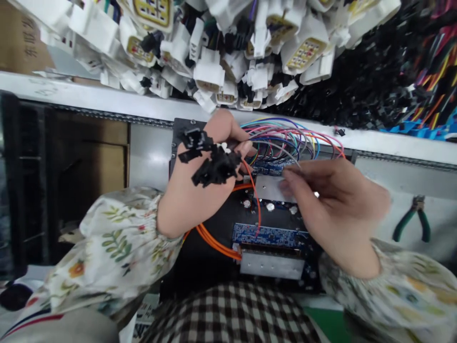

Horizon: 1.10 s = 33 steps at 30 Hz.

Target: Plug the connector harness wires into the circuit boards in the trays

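My left hand (203, 186) is closed round a bundle of thin coloured wires (282, 125). Small black connectors (219, 166) cluster over the back of this hand, with a small white piece among them. From the bundle, the wires loop out to the right, and one orange-red wire (257, 202) hangs down towards the lower blue circuit board (271, 234). My right hand (335, 205), slightly blurred, has thumb and forefinger pinched at the end of a grey wire (282, 144) that runs from the left hand. Its fingertips are above a silver metal plate (269, 188) on the black panel (210, 214).
White multi-pin connectors (221, 66) crowd the shelf above, beside a heap of small black parts (350, 85) and coloured wires (441, 81). A white shelf edge (143, 102) crosses behind my hands. Green-handled cutters (414, 219) lie at the right. Thick orange cables (216, 243) curve across the panel.
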### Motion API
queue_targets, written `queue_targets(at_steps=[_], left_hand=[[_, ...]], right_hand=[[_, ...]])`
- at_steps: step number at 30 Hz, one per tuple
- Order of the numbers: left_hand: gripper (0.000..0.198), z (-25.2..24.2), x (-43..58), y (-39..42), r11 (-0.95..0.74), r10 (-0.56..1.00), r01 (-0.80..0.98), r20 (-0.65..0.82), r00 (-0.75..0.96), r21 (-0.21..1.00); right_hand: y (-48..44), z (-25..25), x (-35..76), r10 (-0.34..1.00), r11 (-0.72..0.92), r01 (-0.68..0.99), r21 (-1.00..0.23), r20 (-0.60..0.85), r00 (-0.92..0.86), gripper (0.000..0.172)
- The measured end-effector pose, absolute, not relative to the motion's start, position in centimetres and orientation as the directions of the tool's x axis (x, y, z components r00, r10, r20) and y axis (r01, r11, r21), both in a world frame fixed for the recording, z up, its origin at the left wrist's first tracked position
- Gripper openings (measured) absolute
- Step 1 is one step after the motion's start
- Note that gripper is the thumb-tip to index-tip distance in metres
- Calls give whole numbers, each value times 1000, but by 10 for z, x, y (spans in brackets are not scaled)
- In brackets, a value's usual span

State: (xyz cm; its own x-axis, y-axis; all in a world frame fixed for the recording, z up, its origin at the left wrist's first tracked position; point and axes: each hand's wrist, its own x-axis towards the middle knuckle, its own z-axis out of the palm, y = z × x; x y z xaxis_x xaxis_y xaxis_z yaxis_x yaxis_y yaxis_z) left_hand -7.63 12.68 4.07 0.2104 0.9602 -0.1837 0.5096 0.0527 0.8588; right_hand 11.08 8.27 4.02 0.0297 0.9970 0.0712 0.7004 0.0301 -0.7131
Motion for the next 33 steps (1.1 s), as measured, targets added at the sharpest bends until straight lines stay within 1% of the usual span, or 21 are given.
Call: queue_targets(at_steps=[2,4,8,12,16,18,20,21,23,24,25,26,27,28,29,30,31,32,33], left_hand=[[17,38,-76,124,47,962,470,-167,216,881],[13,35,-76,123,29,972,444,-129,195,896],[6,34,-76,125,3,967,475,-123,222,880],[6,36,-76,128,-2,963,441,-117,242,897],[7,35,-75,129,-6,965,438,-110,239,899],[8,34,-75,128,-4,970,432,-102,222,902],[8,34,-75,128,8,970,406,-105,217,914],[8,34,-75,127,17,970,388,-110,217,921],[7,35,-75,127,38,969,362,-123,215,931],[7,36,-75,127,41,971,368,-124,205,929],[8,37,-75,127,29,975,392,-112,191,919],[8,39,-75,126,-15,977,444,-82,199,896],[8,41,-75,125,-88,971,529,-46,235,844],[9,43,-74,124,-187,956,631,-10,294,753],[14,45,-74,123,-292,932,724,14,363,626],[23,46,-73,121,-385,903,788,18,430,481],[34,47,-73,119,-454,877,821,8,481,346],[43,48,-72,117,-492,861,837,-7,508,241],[49,48,-72,116,-510,853,842,-19,521,178]], right_hand=[[88,29,108,990,71,709,-701,137,37,1],[94,21,106,984,74,733,-677,170,58,3],[98,17,101,991,22,751,-660,115,72,4],[99,17,99,992,41,761,-648,117,46,5],[102,18,97,990,70,820,-569,142,14,6],[100,25,98,992,43,847,-530,121,26,4],[95,36,101,997,16,841,-540,72,27,13],[91,43,103,1000,29,822,-569,25,-18,15],[82,56,110,970,63,748,-661,-136,-202,9],[78,62,113,924,43,694,-718,-235,-300,5],[75,66,116,879,-17,638,-770,-316,-358,6],[73,68,119,867,-101,582,-807,-358,-347,7],[72,67,121,895,-175,528,-831,-357,-266,7],[72,65,123,941,-215,489,-845,-313,-128,5],[74,61,124,973,-212,479,-852,-230,23,6],[76,56,124,981,-187,505,-843,-130,145,8],[79,49,124,976,-161,552,-818,-51,210,9],[82,43,124,975,-144,602,-785,-9,222,9],[84,37,124,979,-135,643,-754,0,206,9]])
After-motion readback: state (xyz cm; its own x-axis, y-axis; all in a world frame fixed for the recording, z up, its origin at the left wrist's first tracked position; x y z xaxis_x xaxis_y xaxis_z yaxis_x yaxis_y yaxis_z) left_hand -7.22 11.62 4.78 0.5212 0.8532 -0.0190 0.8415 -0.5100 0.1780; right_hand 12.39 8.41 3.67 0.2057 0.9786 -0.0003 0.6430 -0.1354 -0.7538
